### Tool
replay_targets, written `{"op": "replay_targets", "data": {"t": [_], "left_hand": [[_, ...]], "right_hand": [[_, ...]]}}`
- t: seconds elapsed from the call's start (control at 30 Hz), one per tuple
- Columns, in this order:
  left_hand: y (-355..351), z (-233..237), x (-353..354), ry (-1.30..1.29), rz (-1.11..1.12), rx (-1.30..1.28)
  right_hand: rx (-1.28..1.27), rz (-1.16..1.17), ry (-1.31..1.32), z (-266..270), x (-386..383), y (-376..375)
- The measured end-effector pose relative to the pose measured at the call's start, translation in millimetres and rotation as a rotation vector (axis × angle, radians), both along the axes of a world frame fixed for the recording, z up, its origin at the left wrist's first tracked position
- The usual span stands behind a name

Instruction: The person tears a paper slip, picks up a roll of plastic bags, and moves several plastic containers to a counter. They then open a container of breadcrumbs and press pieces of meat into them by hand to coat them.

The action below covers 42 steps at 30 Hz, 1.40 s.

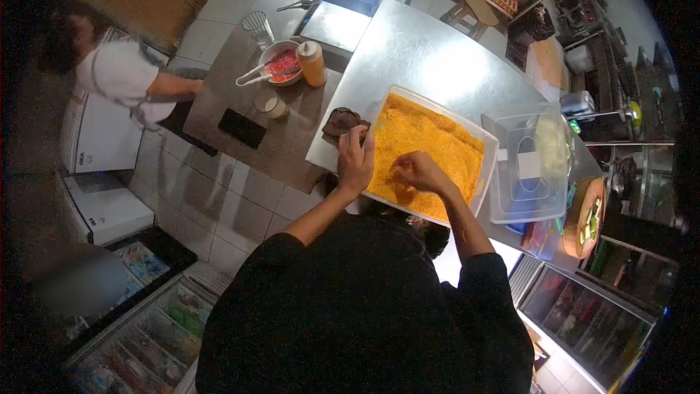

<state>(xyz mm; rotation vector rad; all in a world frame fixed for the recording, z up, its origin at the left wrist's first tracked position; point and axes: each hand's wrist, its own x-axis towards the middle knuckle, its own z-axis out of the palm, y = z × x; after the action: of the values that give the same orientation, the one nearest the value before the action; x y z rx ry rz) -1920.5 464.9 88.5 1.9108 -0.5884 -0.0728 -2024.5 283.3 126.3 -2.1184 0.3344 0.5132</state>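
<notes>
A white plastic tub [491, 147] filled with orange-yellow crumbs [430, 131] lies in front of me on the steel table. Over the crumbs, my right hand [418, 172] has its fingers curled down and closed; whatever they hold is hidden. My left hand [356, 160] is at the tub's left edge with its fingers stretched out, its fingertips by a crumpled dark brown cloth or bag [344, 124]. A darker hollow shows in the crumbs below my right hand.
A clear lid [510, 201] lies right of the tub, near a round wooden board [585, 219] with cut green pieces. On the left table are a bowl of red food [283, 64], a sauce bottle [312, 66], a glass [271, 104] and a black phone [242, 128]. Another person [120, 73] stands far left.
</notes>
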Motion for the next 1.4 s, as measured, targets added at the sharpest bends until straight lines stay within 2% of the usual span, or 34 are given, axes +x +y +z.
{"op": "replay_targets", "data": {"t": [0.07, 0.13, 0.27, 0.4, 0.47, 0.6, 0.67, 0.7, 0.87, 0.93, 1.07, 1.13, 1.17, 1.23, 1.27, 1.33, 1.4], "left_hand": [[0.2, 1.2, 0.1, 0.03, -0.018, 0.021], [0.2, 1.8, 0.0, -0.011, -0.016, 0.013], [0.1, -1.6, 0.5, -0.014, -0.011, 0.007], [0.3, -1.7, -0.4, 0.006, -0.008, 0.011], [0.0, -4.3, -1.2, 0.008, -0.006, 0.005], [-0.1, -6.5, -0.3, 0.046, -0.012, 0.018], [-0.8, -3.1, -1.0, 0.053, -0.015, 0.002], [-0.6, -1.3, -1.4, 0.059, -0.017, -0.002], [-0.2, -2.7, -1.6, 0.054, -0.003, 0.009], [0.3, 0.9, -0.6, -0.101, 0.02, 0.032], [5.2, 19.4, -6.0, -0.262, 0.048, 0.079], [8.8, 24.1, -12.0, -0.406, -0.085, 0.241], [9.6, 27.4, -14.7, -0.407, -0.091, 0.24], [13.0, 32.4, -20.5, -0.396, -0.311, 0.392], [14.1, 32.6, -22.3, -0.397, -0.316, 0.393], [13.3, 34.4, -25.3, -0.426, -0.395, 0.562], [10.4, 37.7, -27.3, -0.438, -0.411, 0.567]], "right_hand": [[-0.083, 0.013, -0.087, 2.8, -0.6, -7.3], [-0.172, -0.085, -0.217, 8.3, 0.8, -8.3], [-0.099, -0.179, -0.181, 23.1, 2.1, -9.0], [-0.063, -0.26, -0.229, 10.0, -2.7, -15.5], [-0.184, -0.293, -0.213, 13.1, -3.4, -16.9], [-0.236, -0.361, -0.23, 23.2, -6.5, -3.8], [-0.381, -0.246, -0.331, 24.6, -10.0, 6.5], [-0.364, -0.2, -0.358, 15.0, -12.7, 8.6], [-0.504, -0.091, -0.315, -3.2, -10.8, 32.4], [-0.635, -0.011, -0.206, -16.9, -7.3, 34.1], [-0.663, 0.008, -0.262, -12.7, -8.3, 33.7], [-0.487, -0.138, -0.316, 3.2, -11.8, 30.3], [-0.488, -0.143, -0.315, 11.4, -13.3, 26.3], [-0.235, -0.326, -0.241, 21.5, -19.3, 15.8], [-0.234, -0.331, -0.241, 18.6, -24.1, 12.2], [0.127, -0.556, -0.293, 10.2, -35.8, 4.8], [0.201, -0.568, -0.249, 6.0, -46.4, -4.1]]}}
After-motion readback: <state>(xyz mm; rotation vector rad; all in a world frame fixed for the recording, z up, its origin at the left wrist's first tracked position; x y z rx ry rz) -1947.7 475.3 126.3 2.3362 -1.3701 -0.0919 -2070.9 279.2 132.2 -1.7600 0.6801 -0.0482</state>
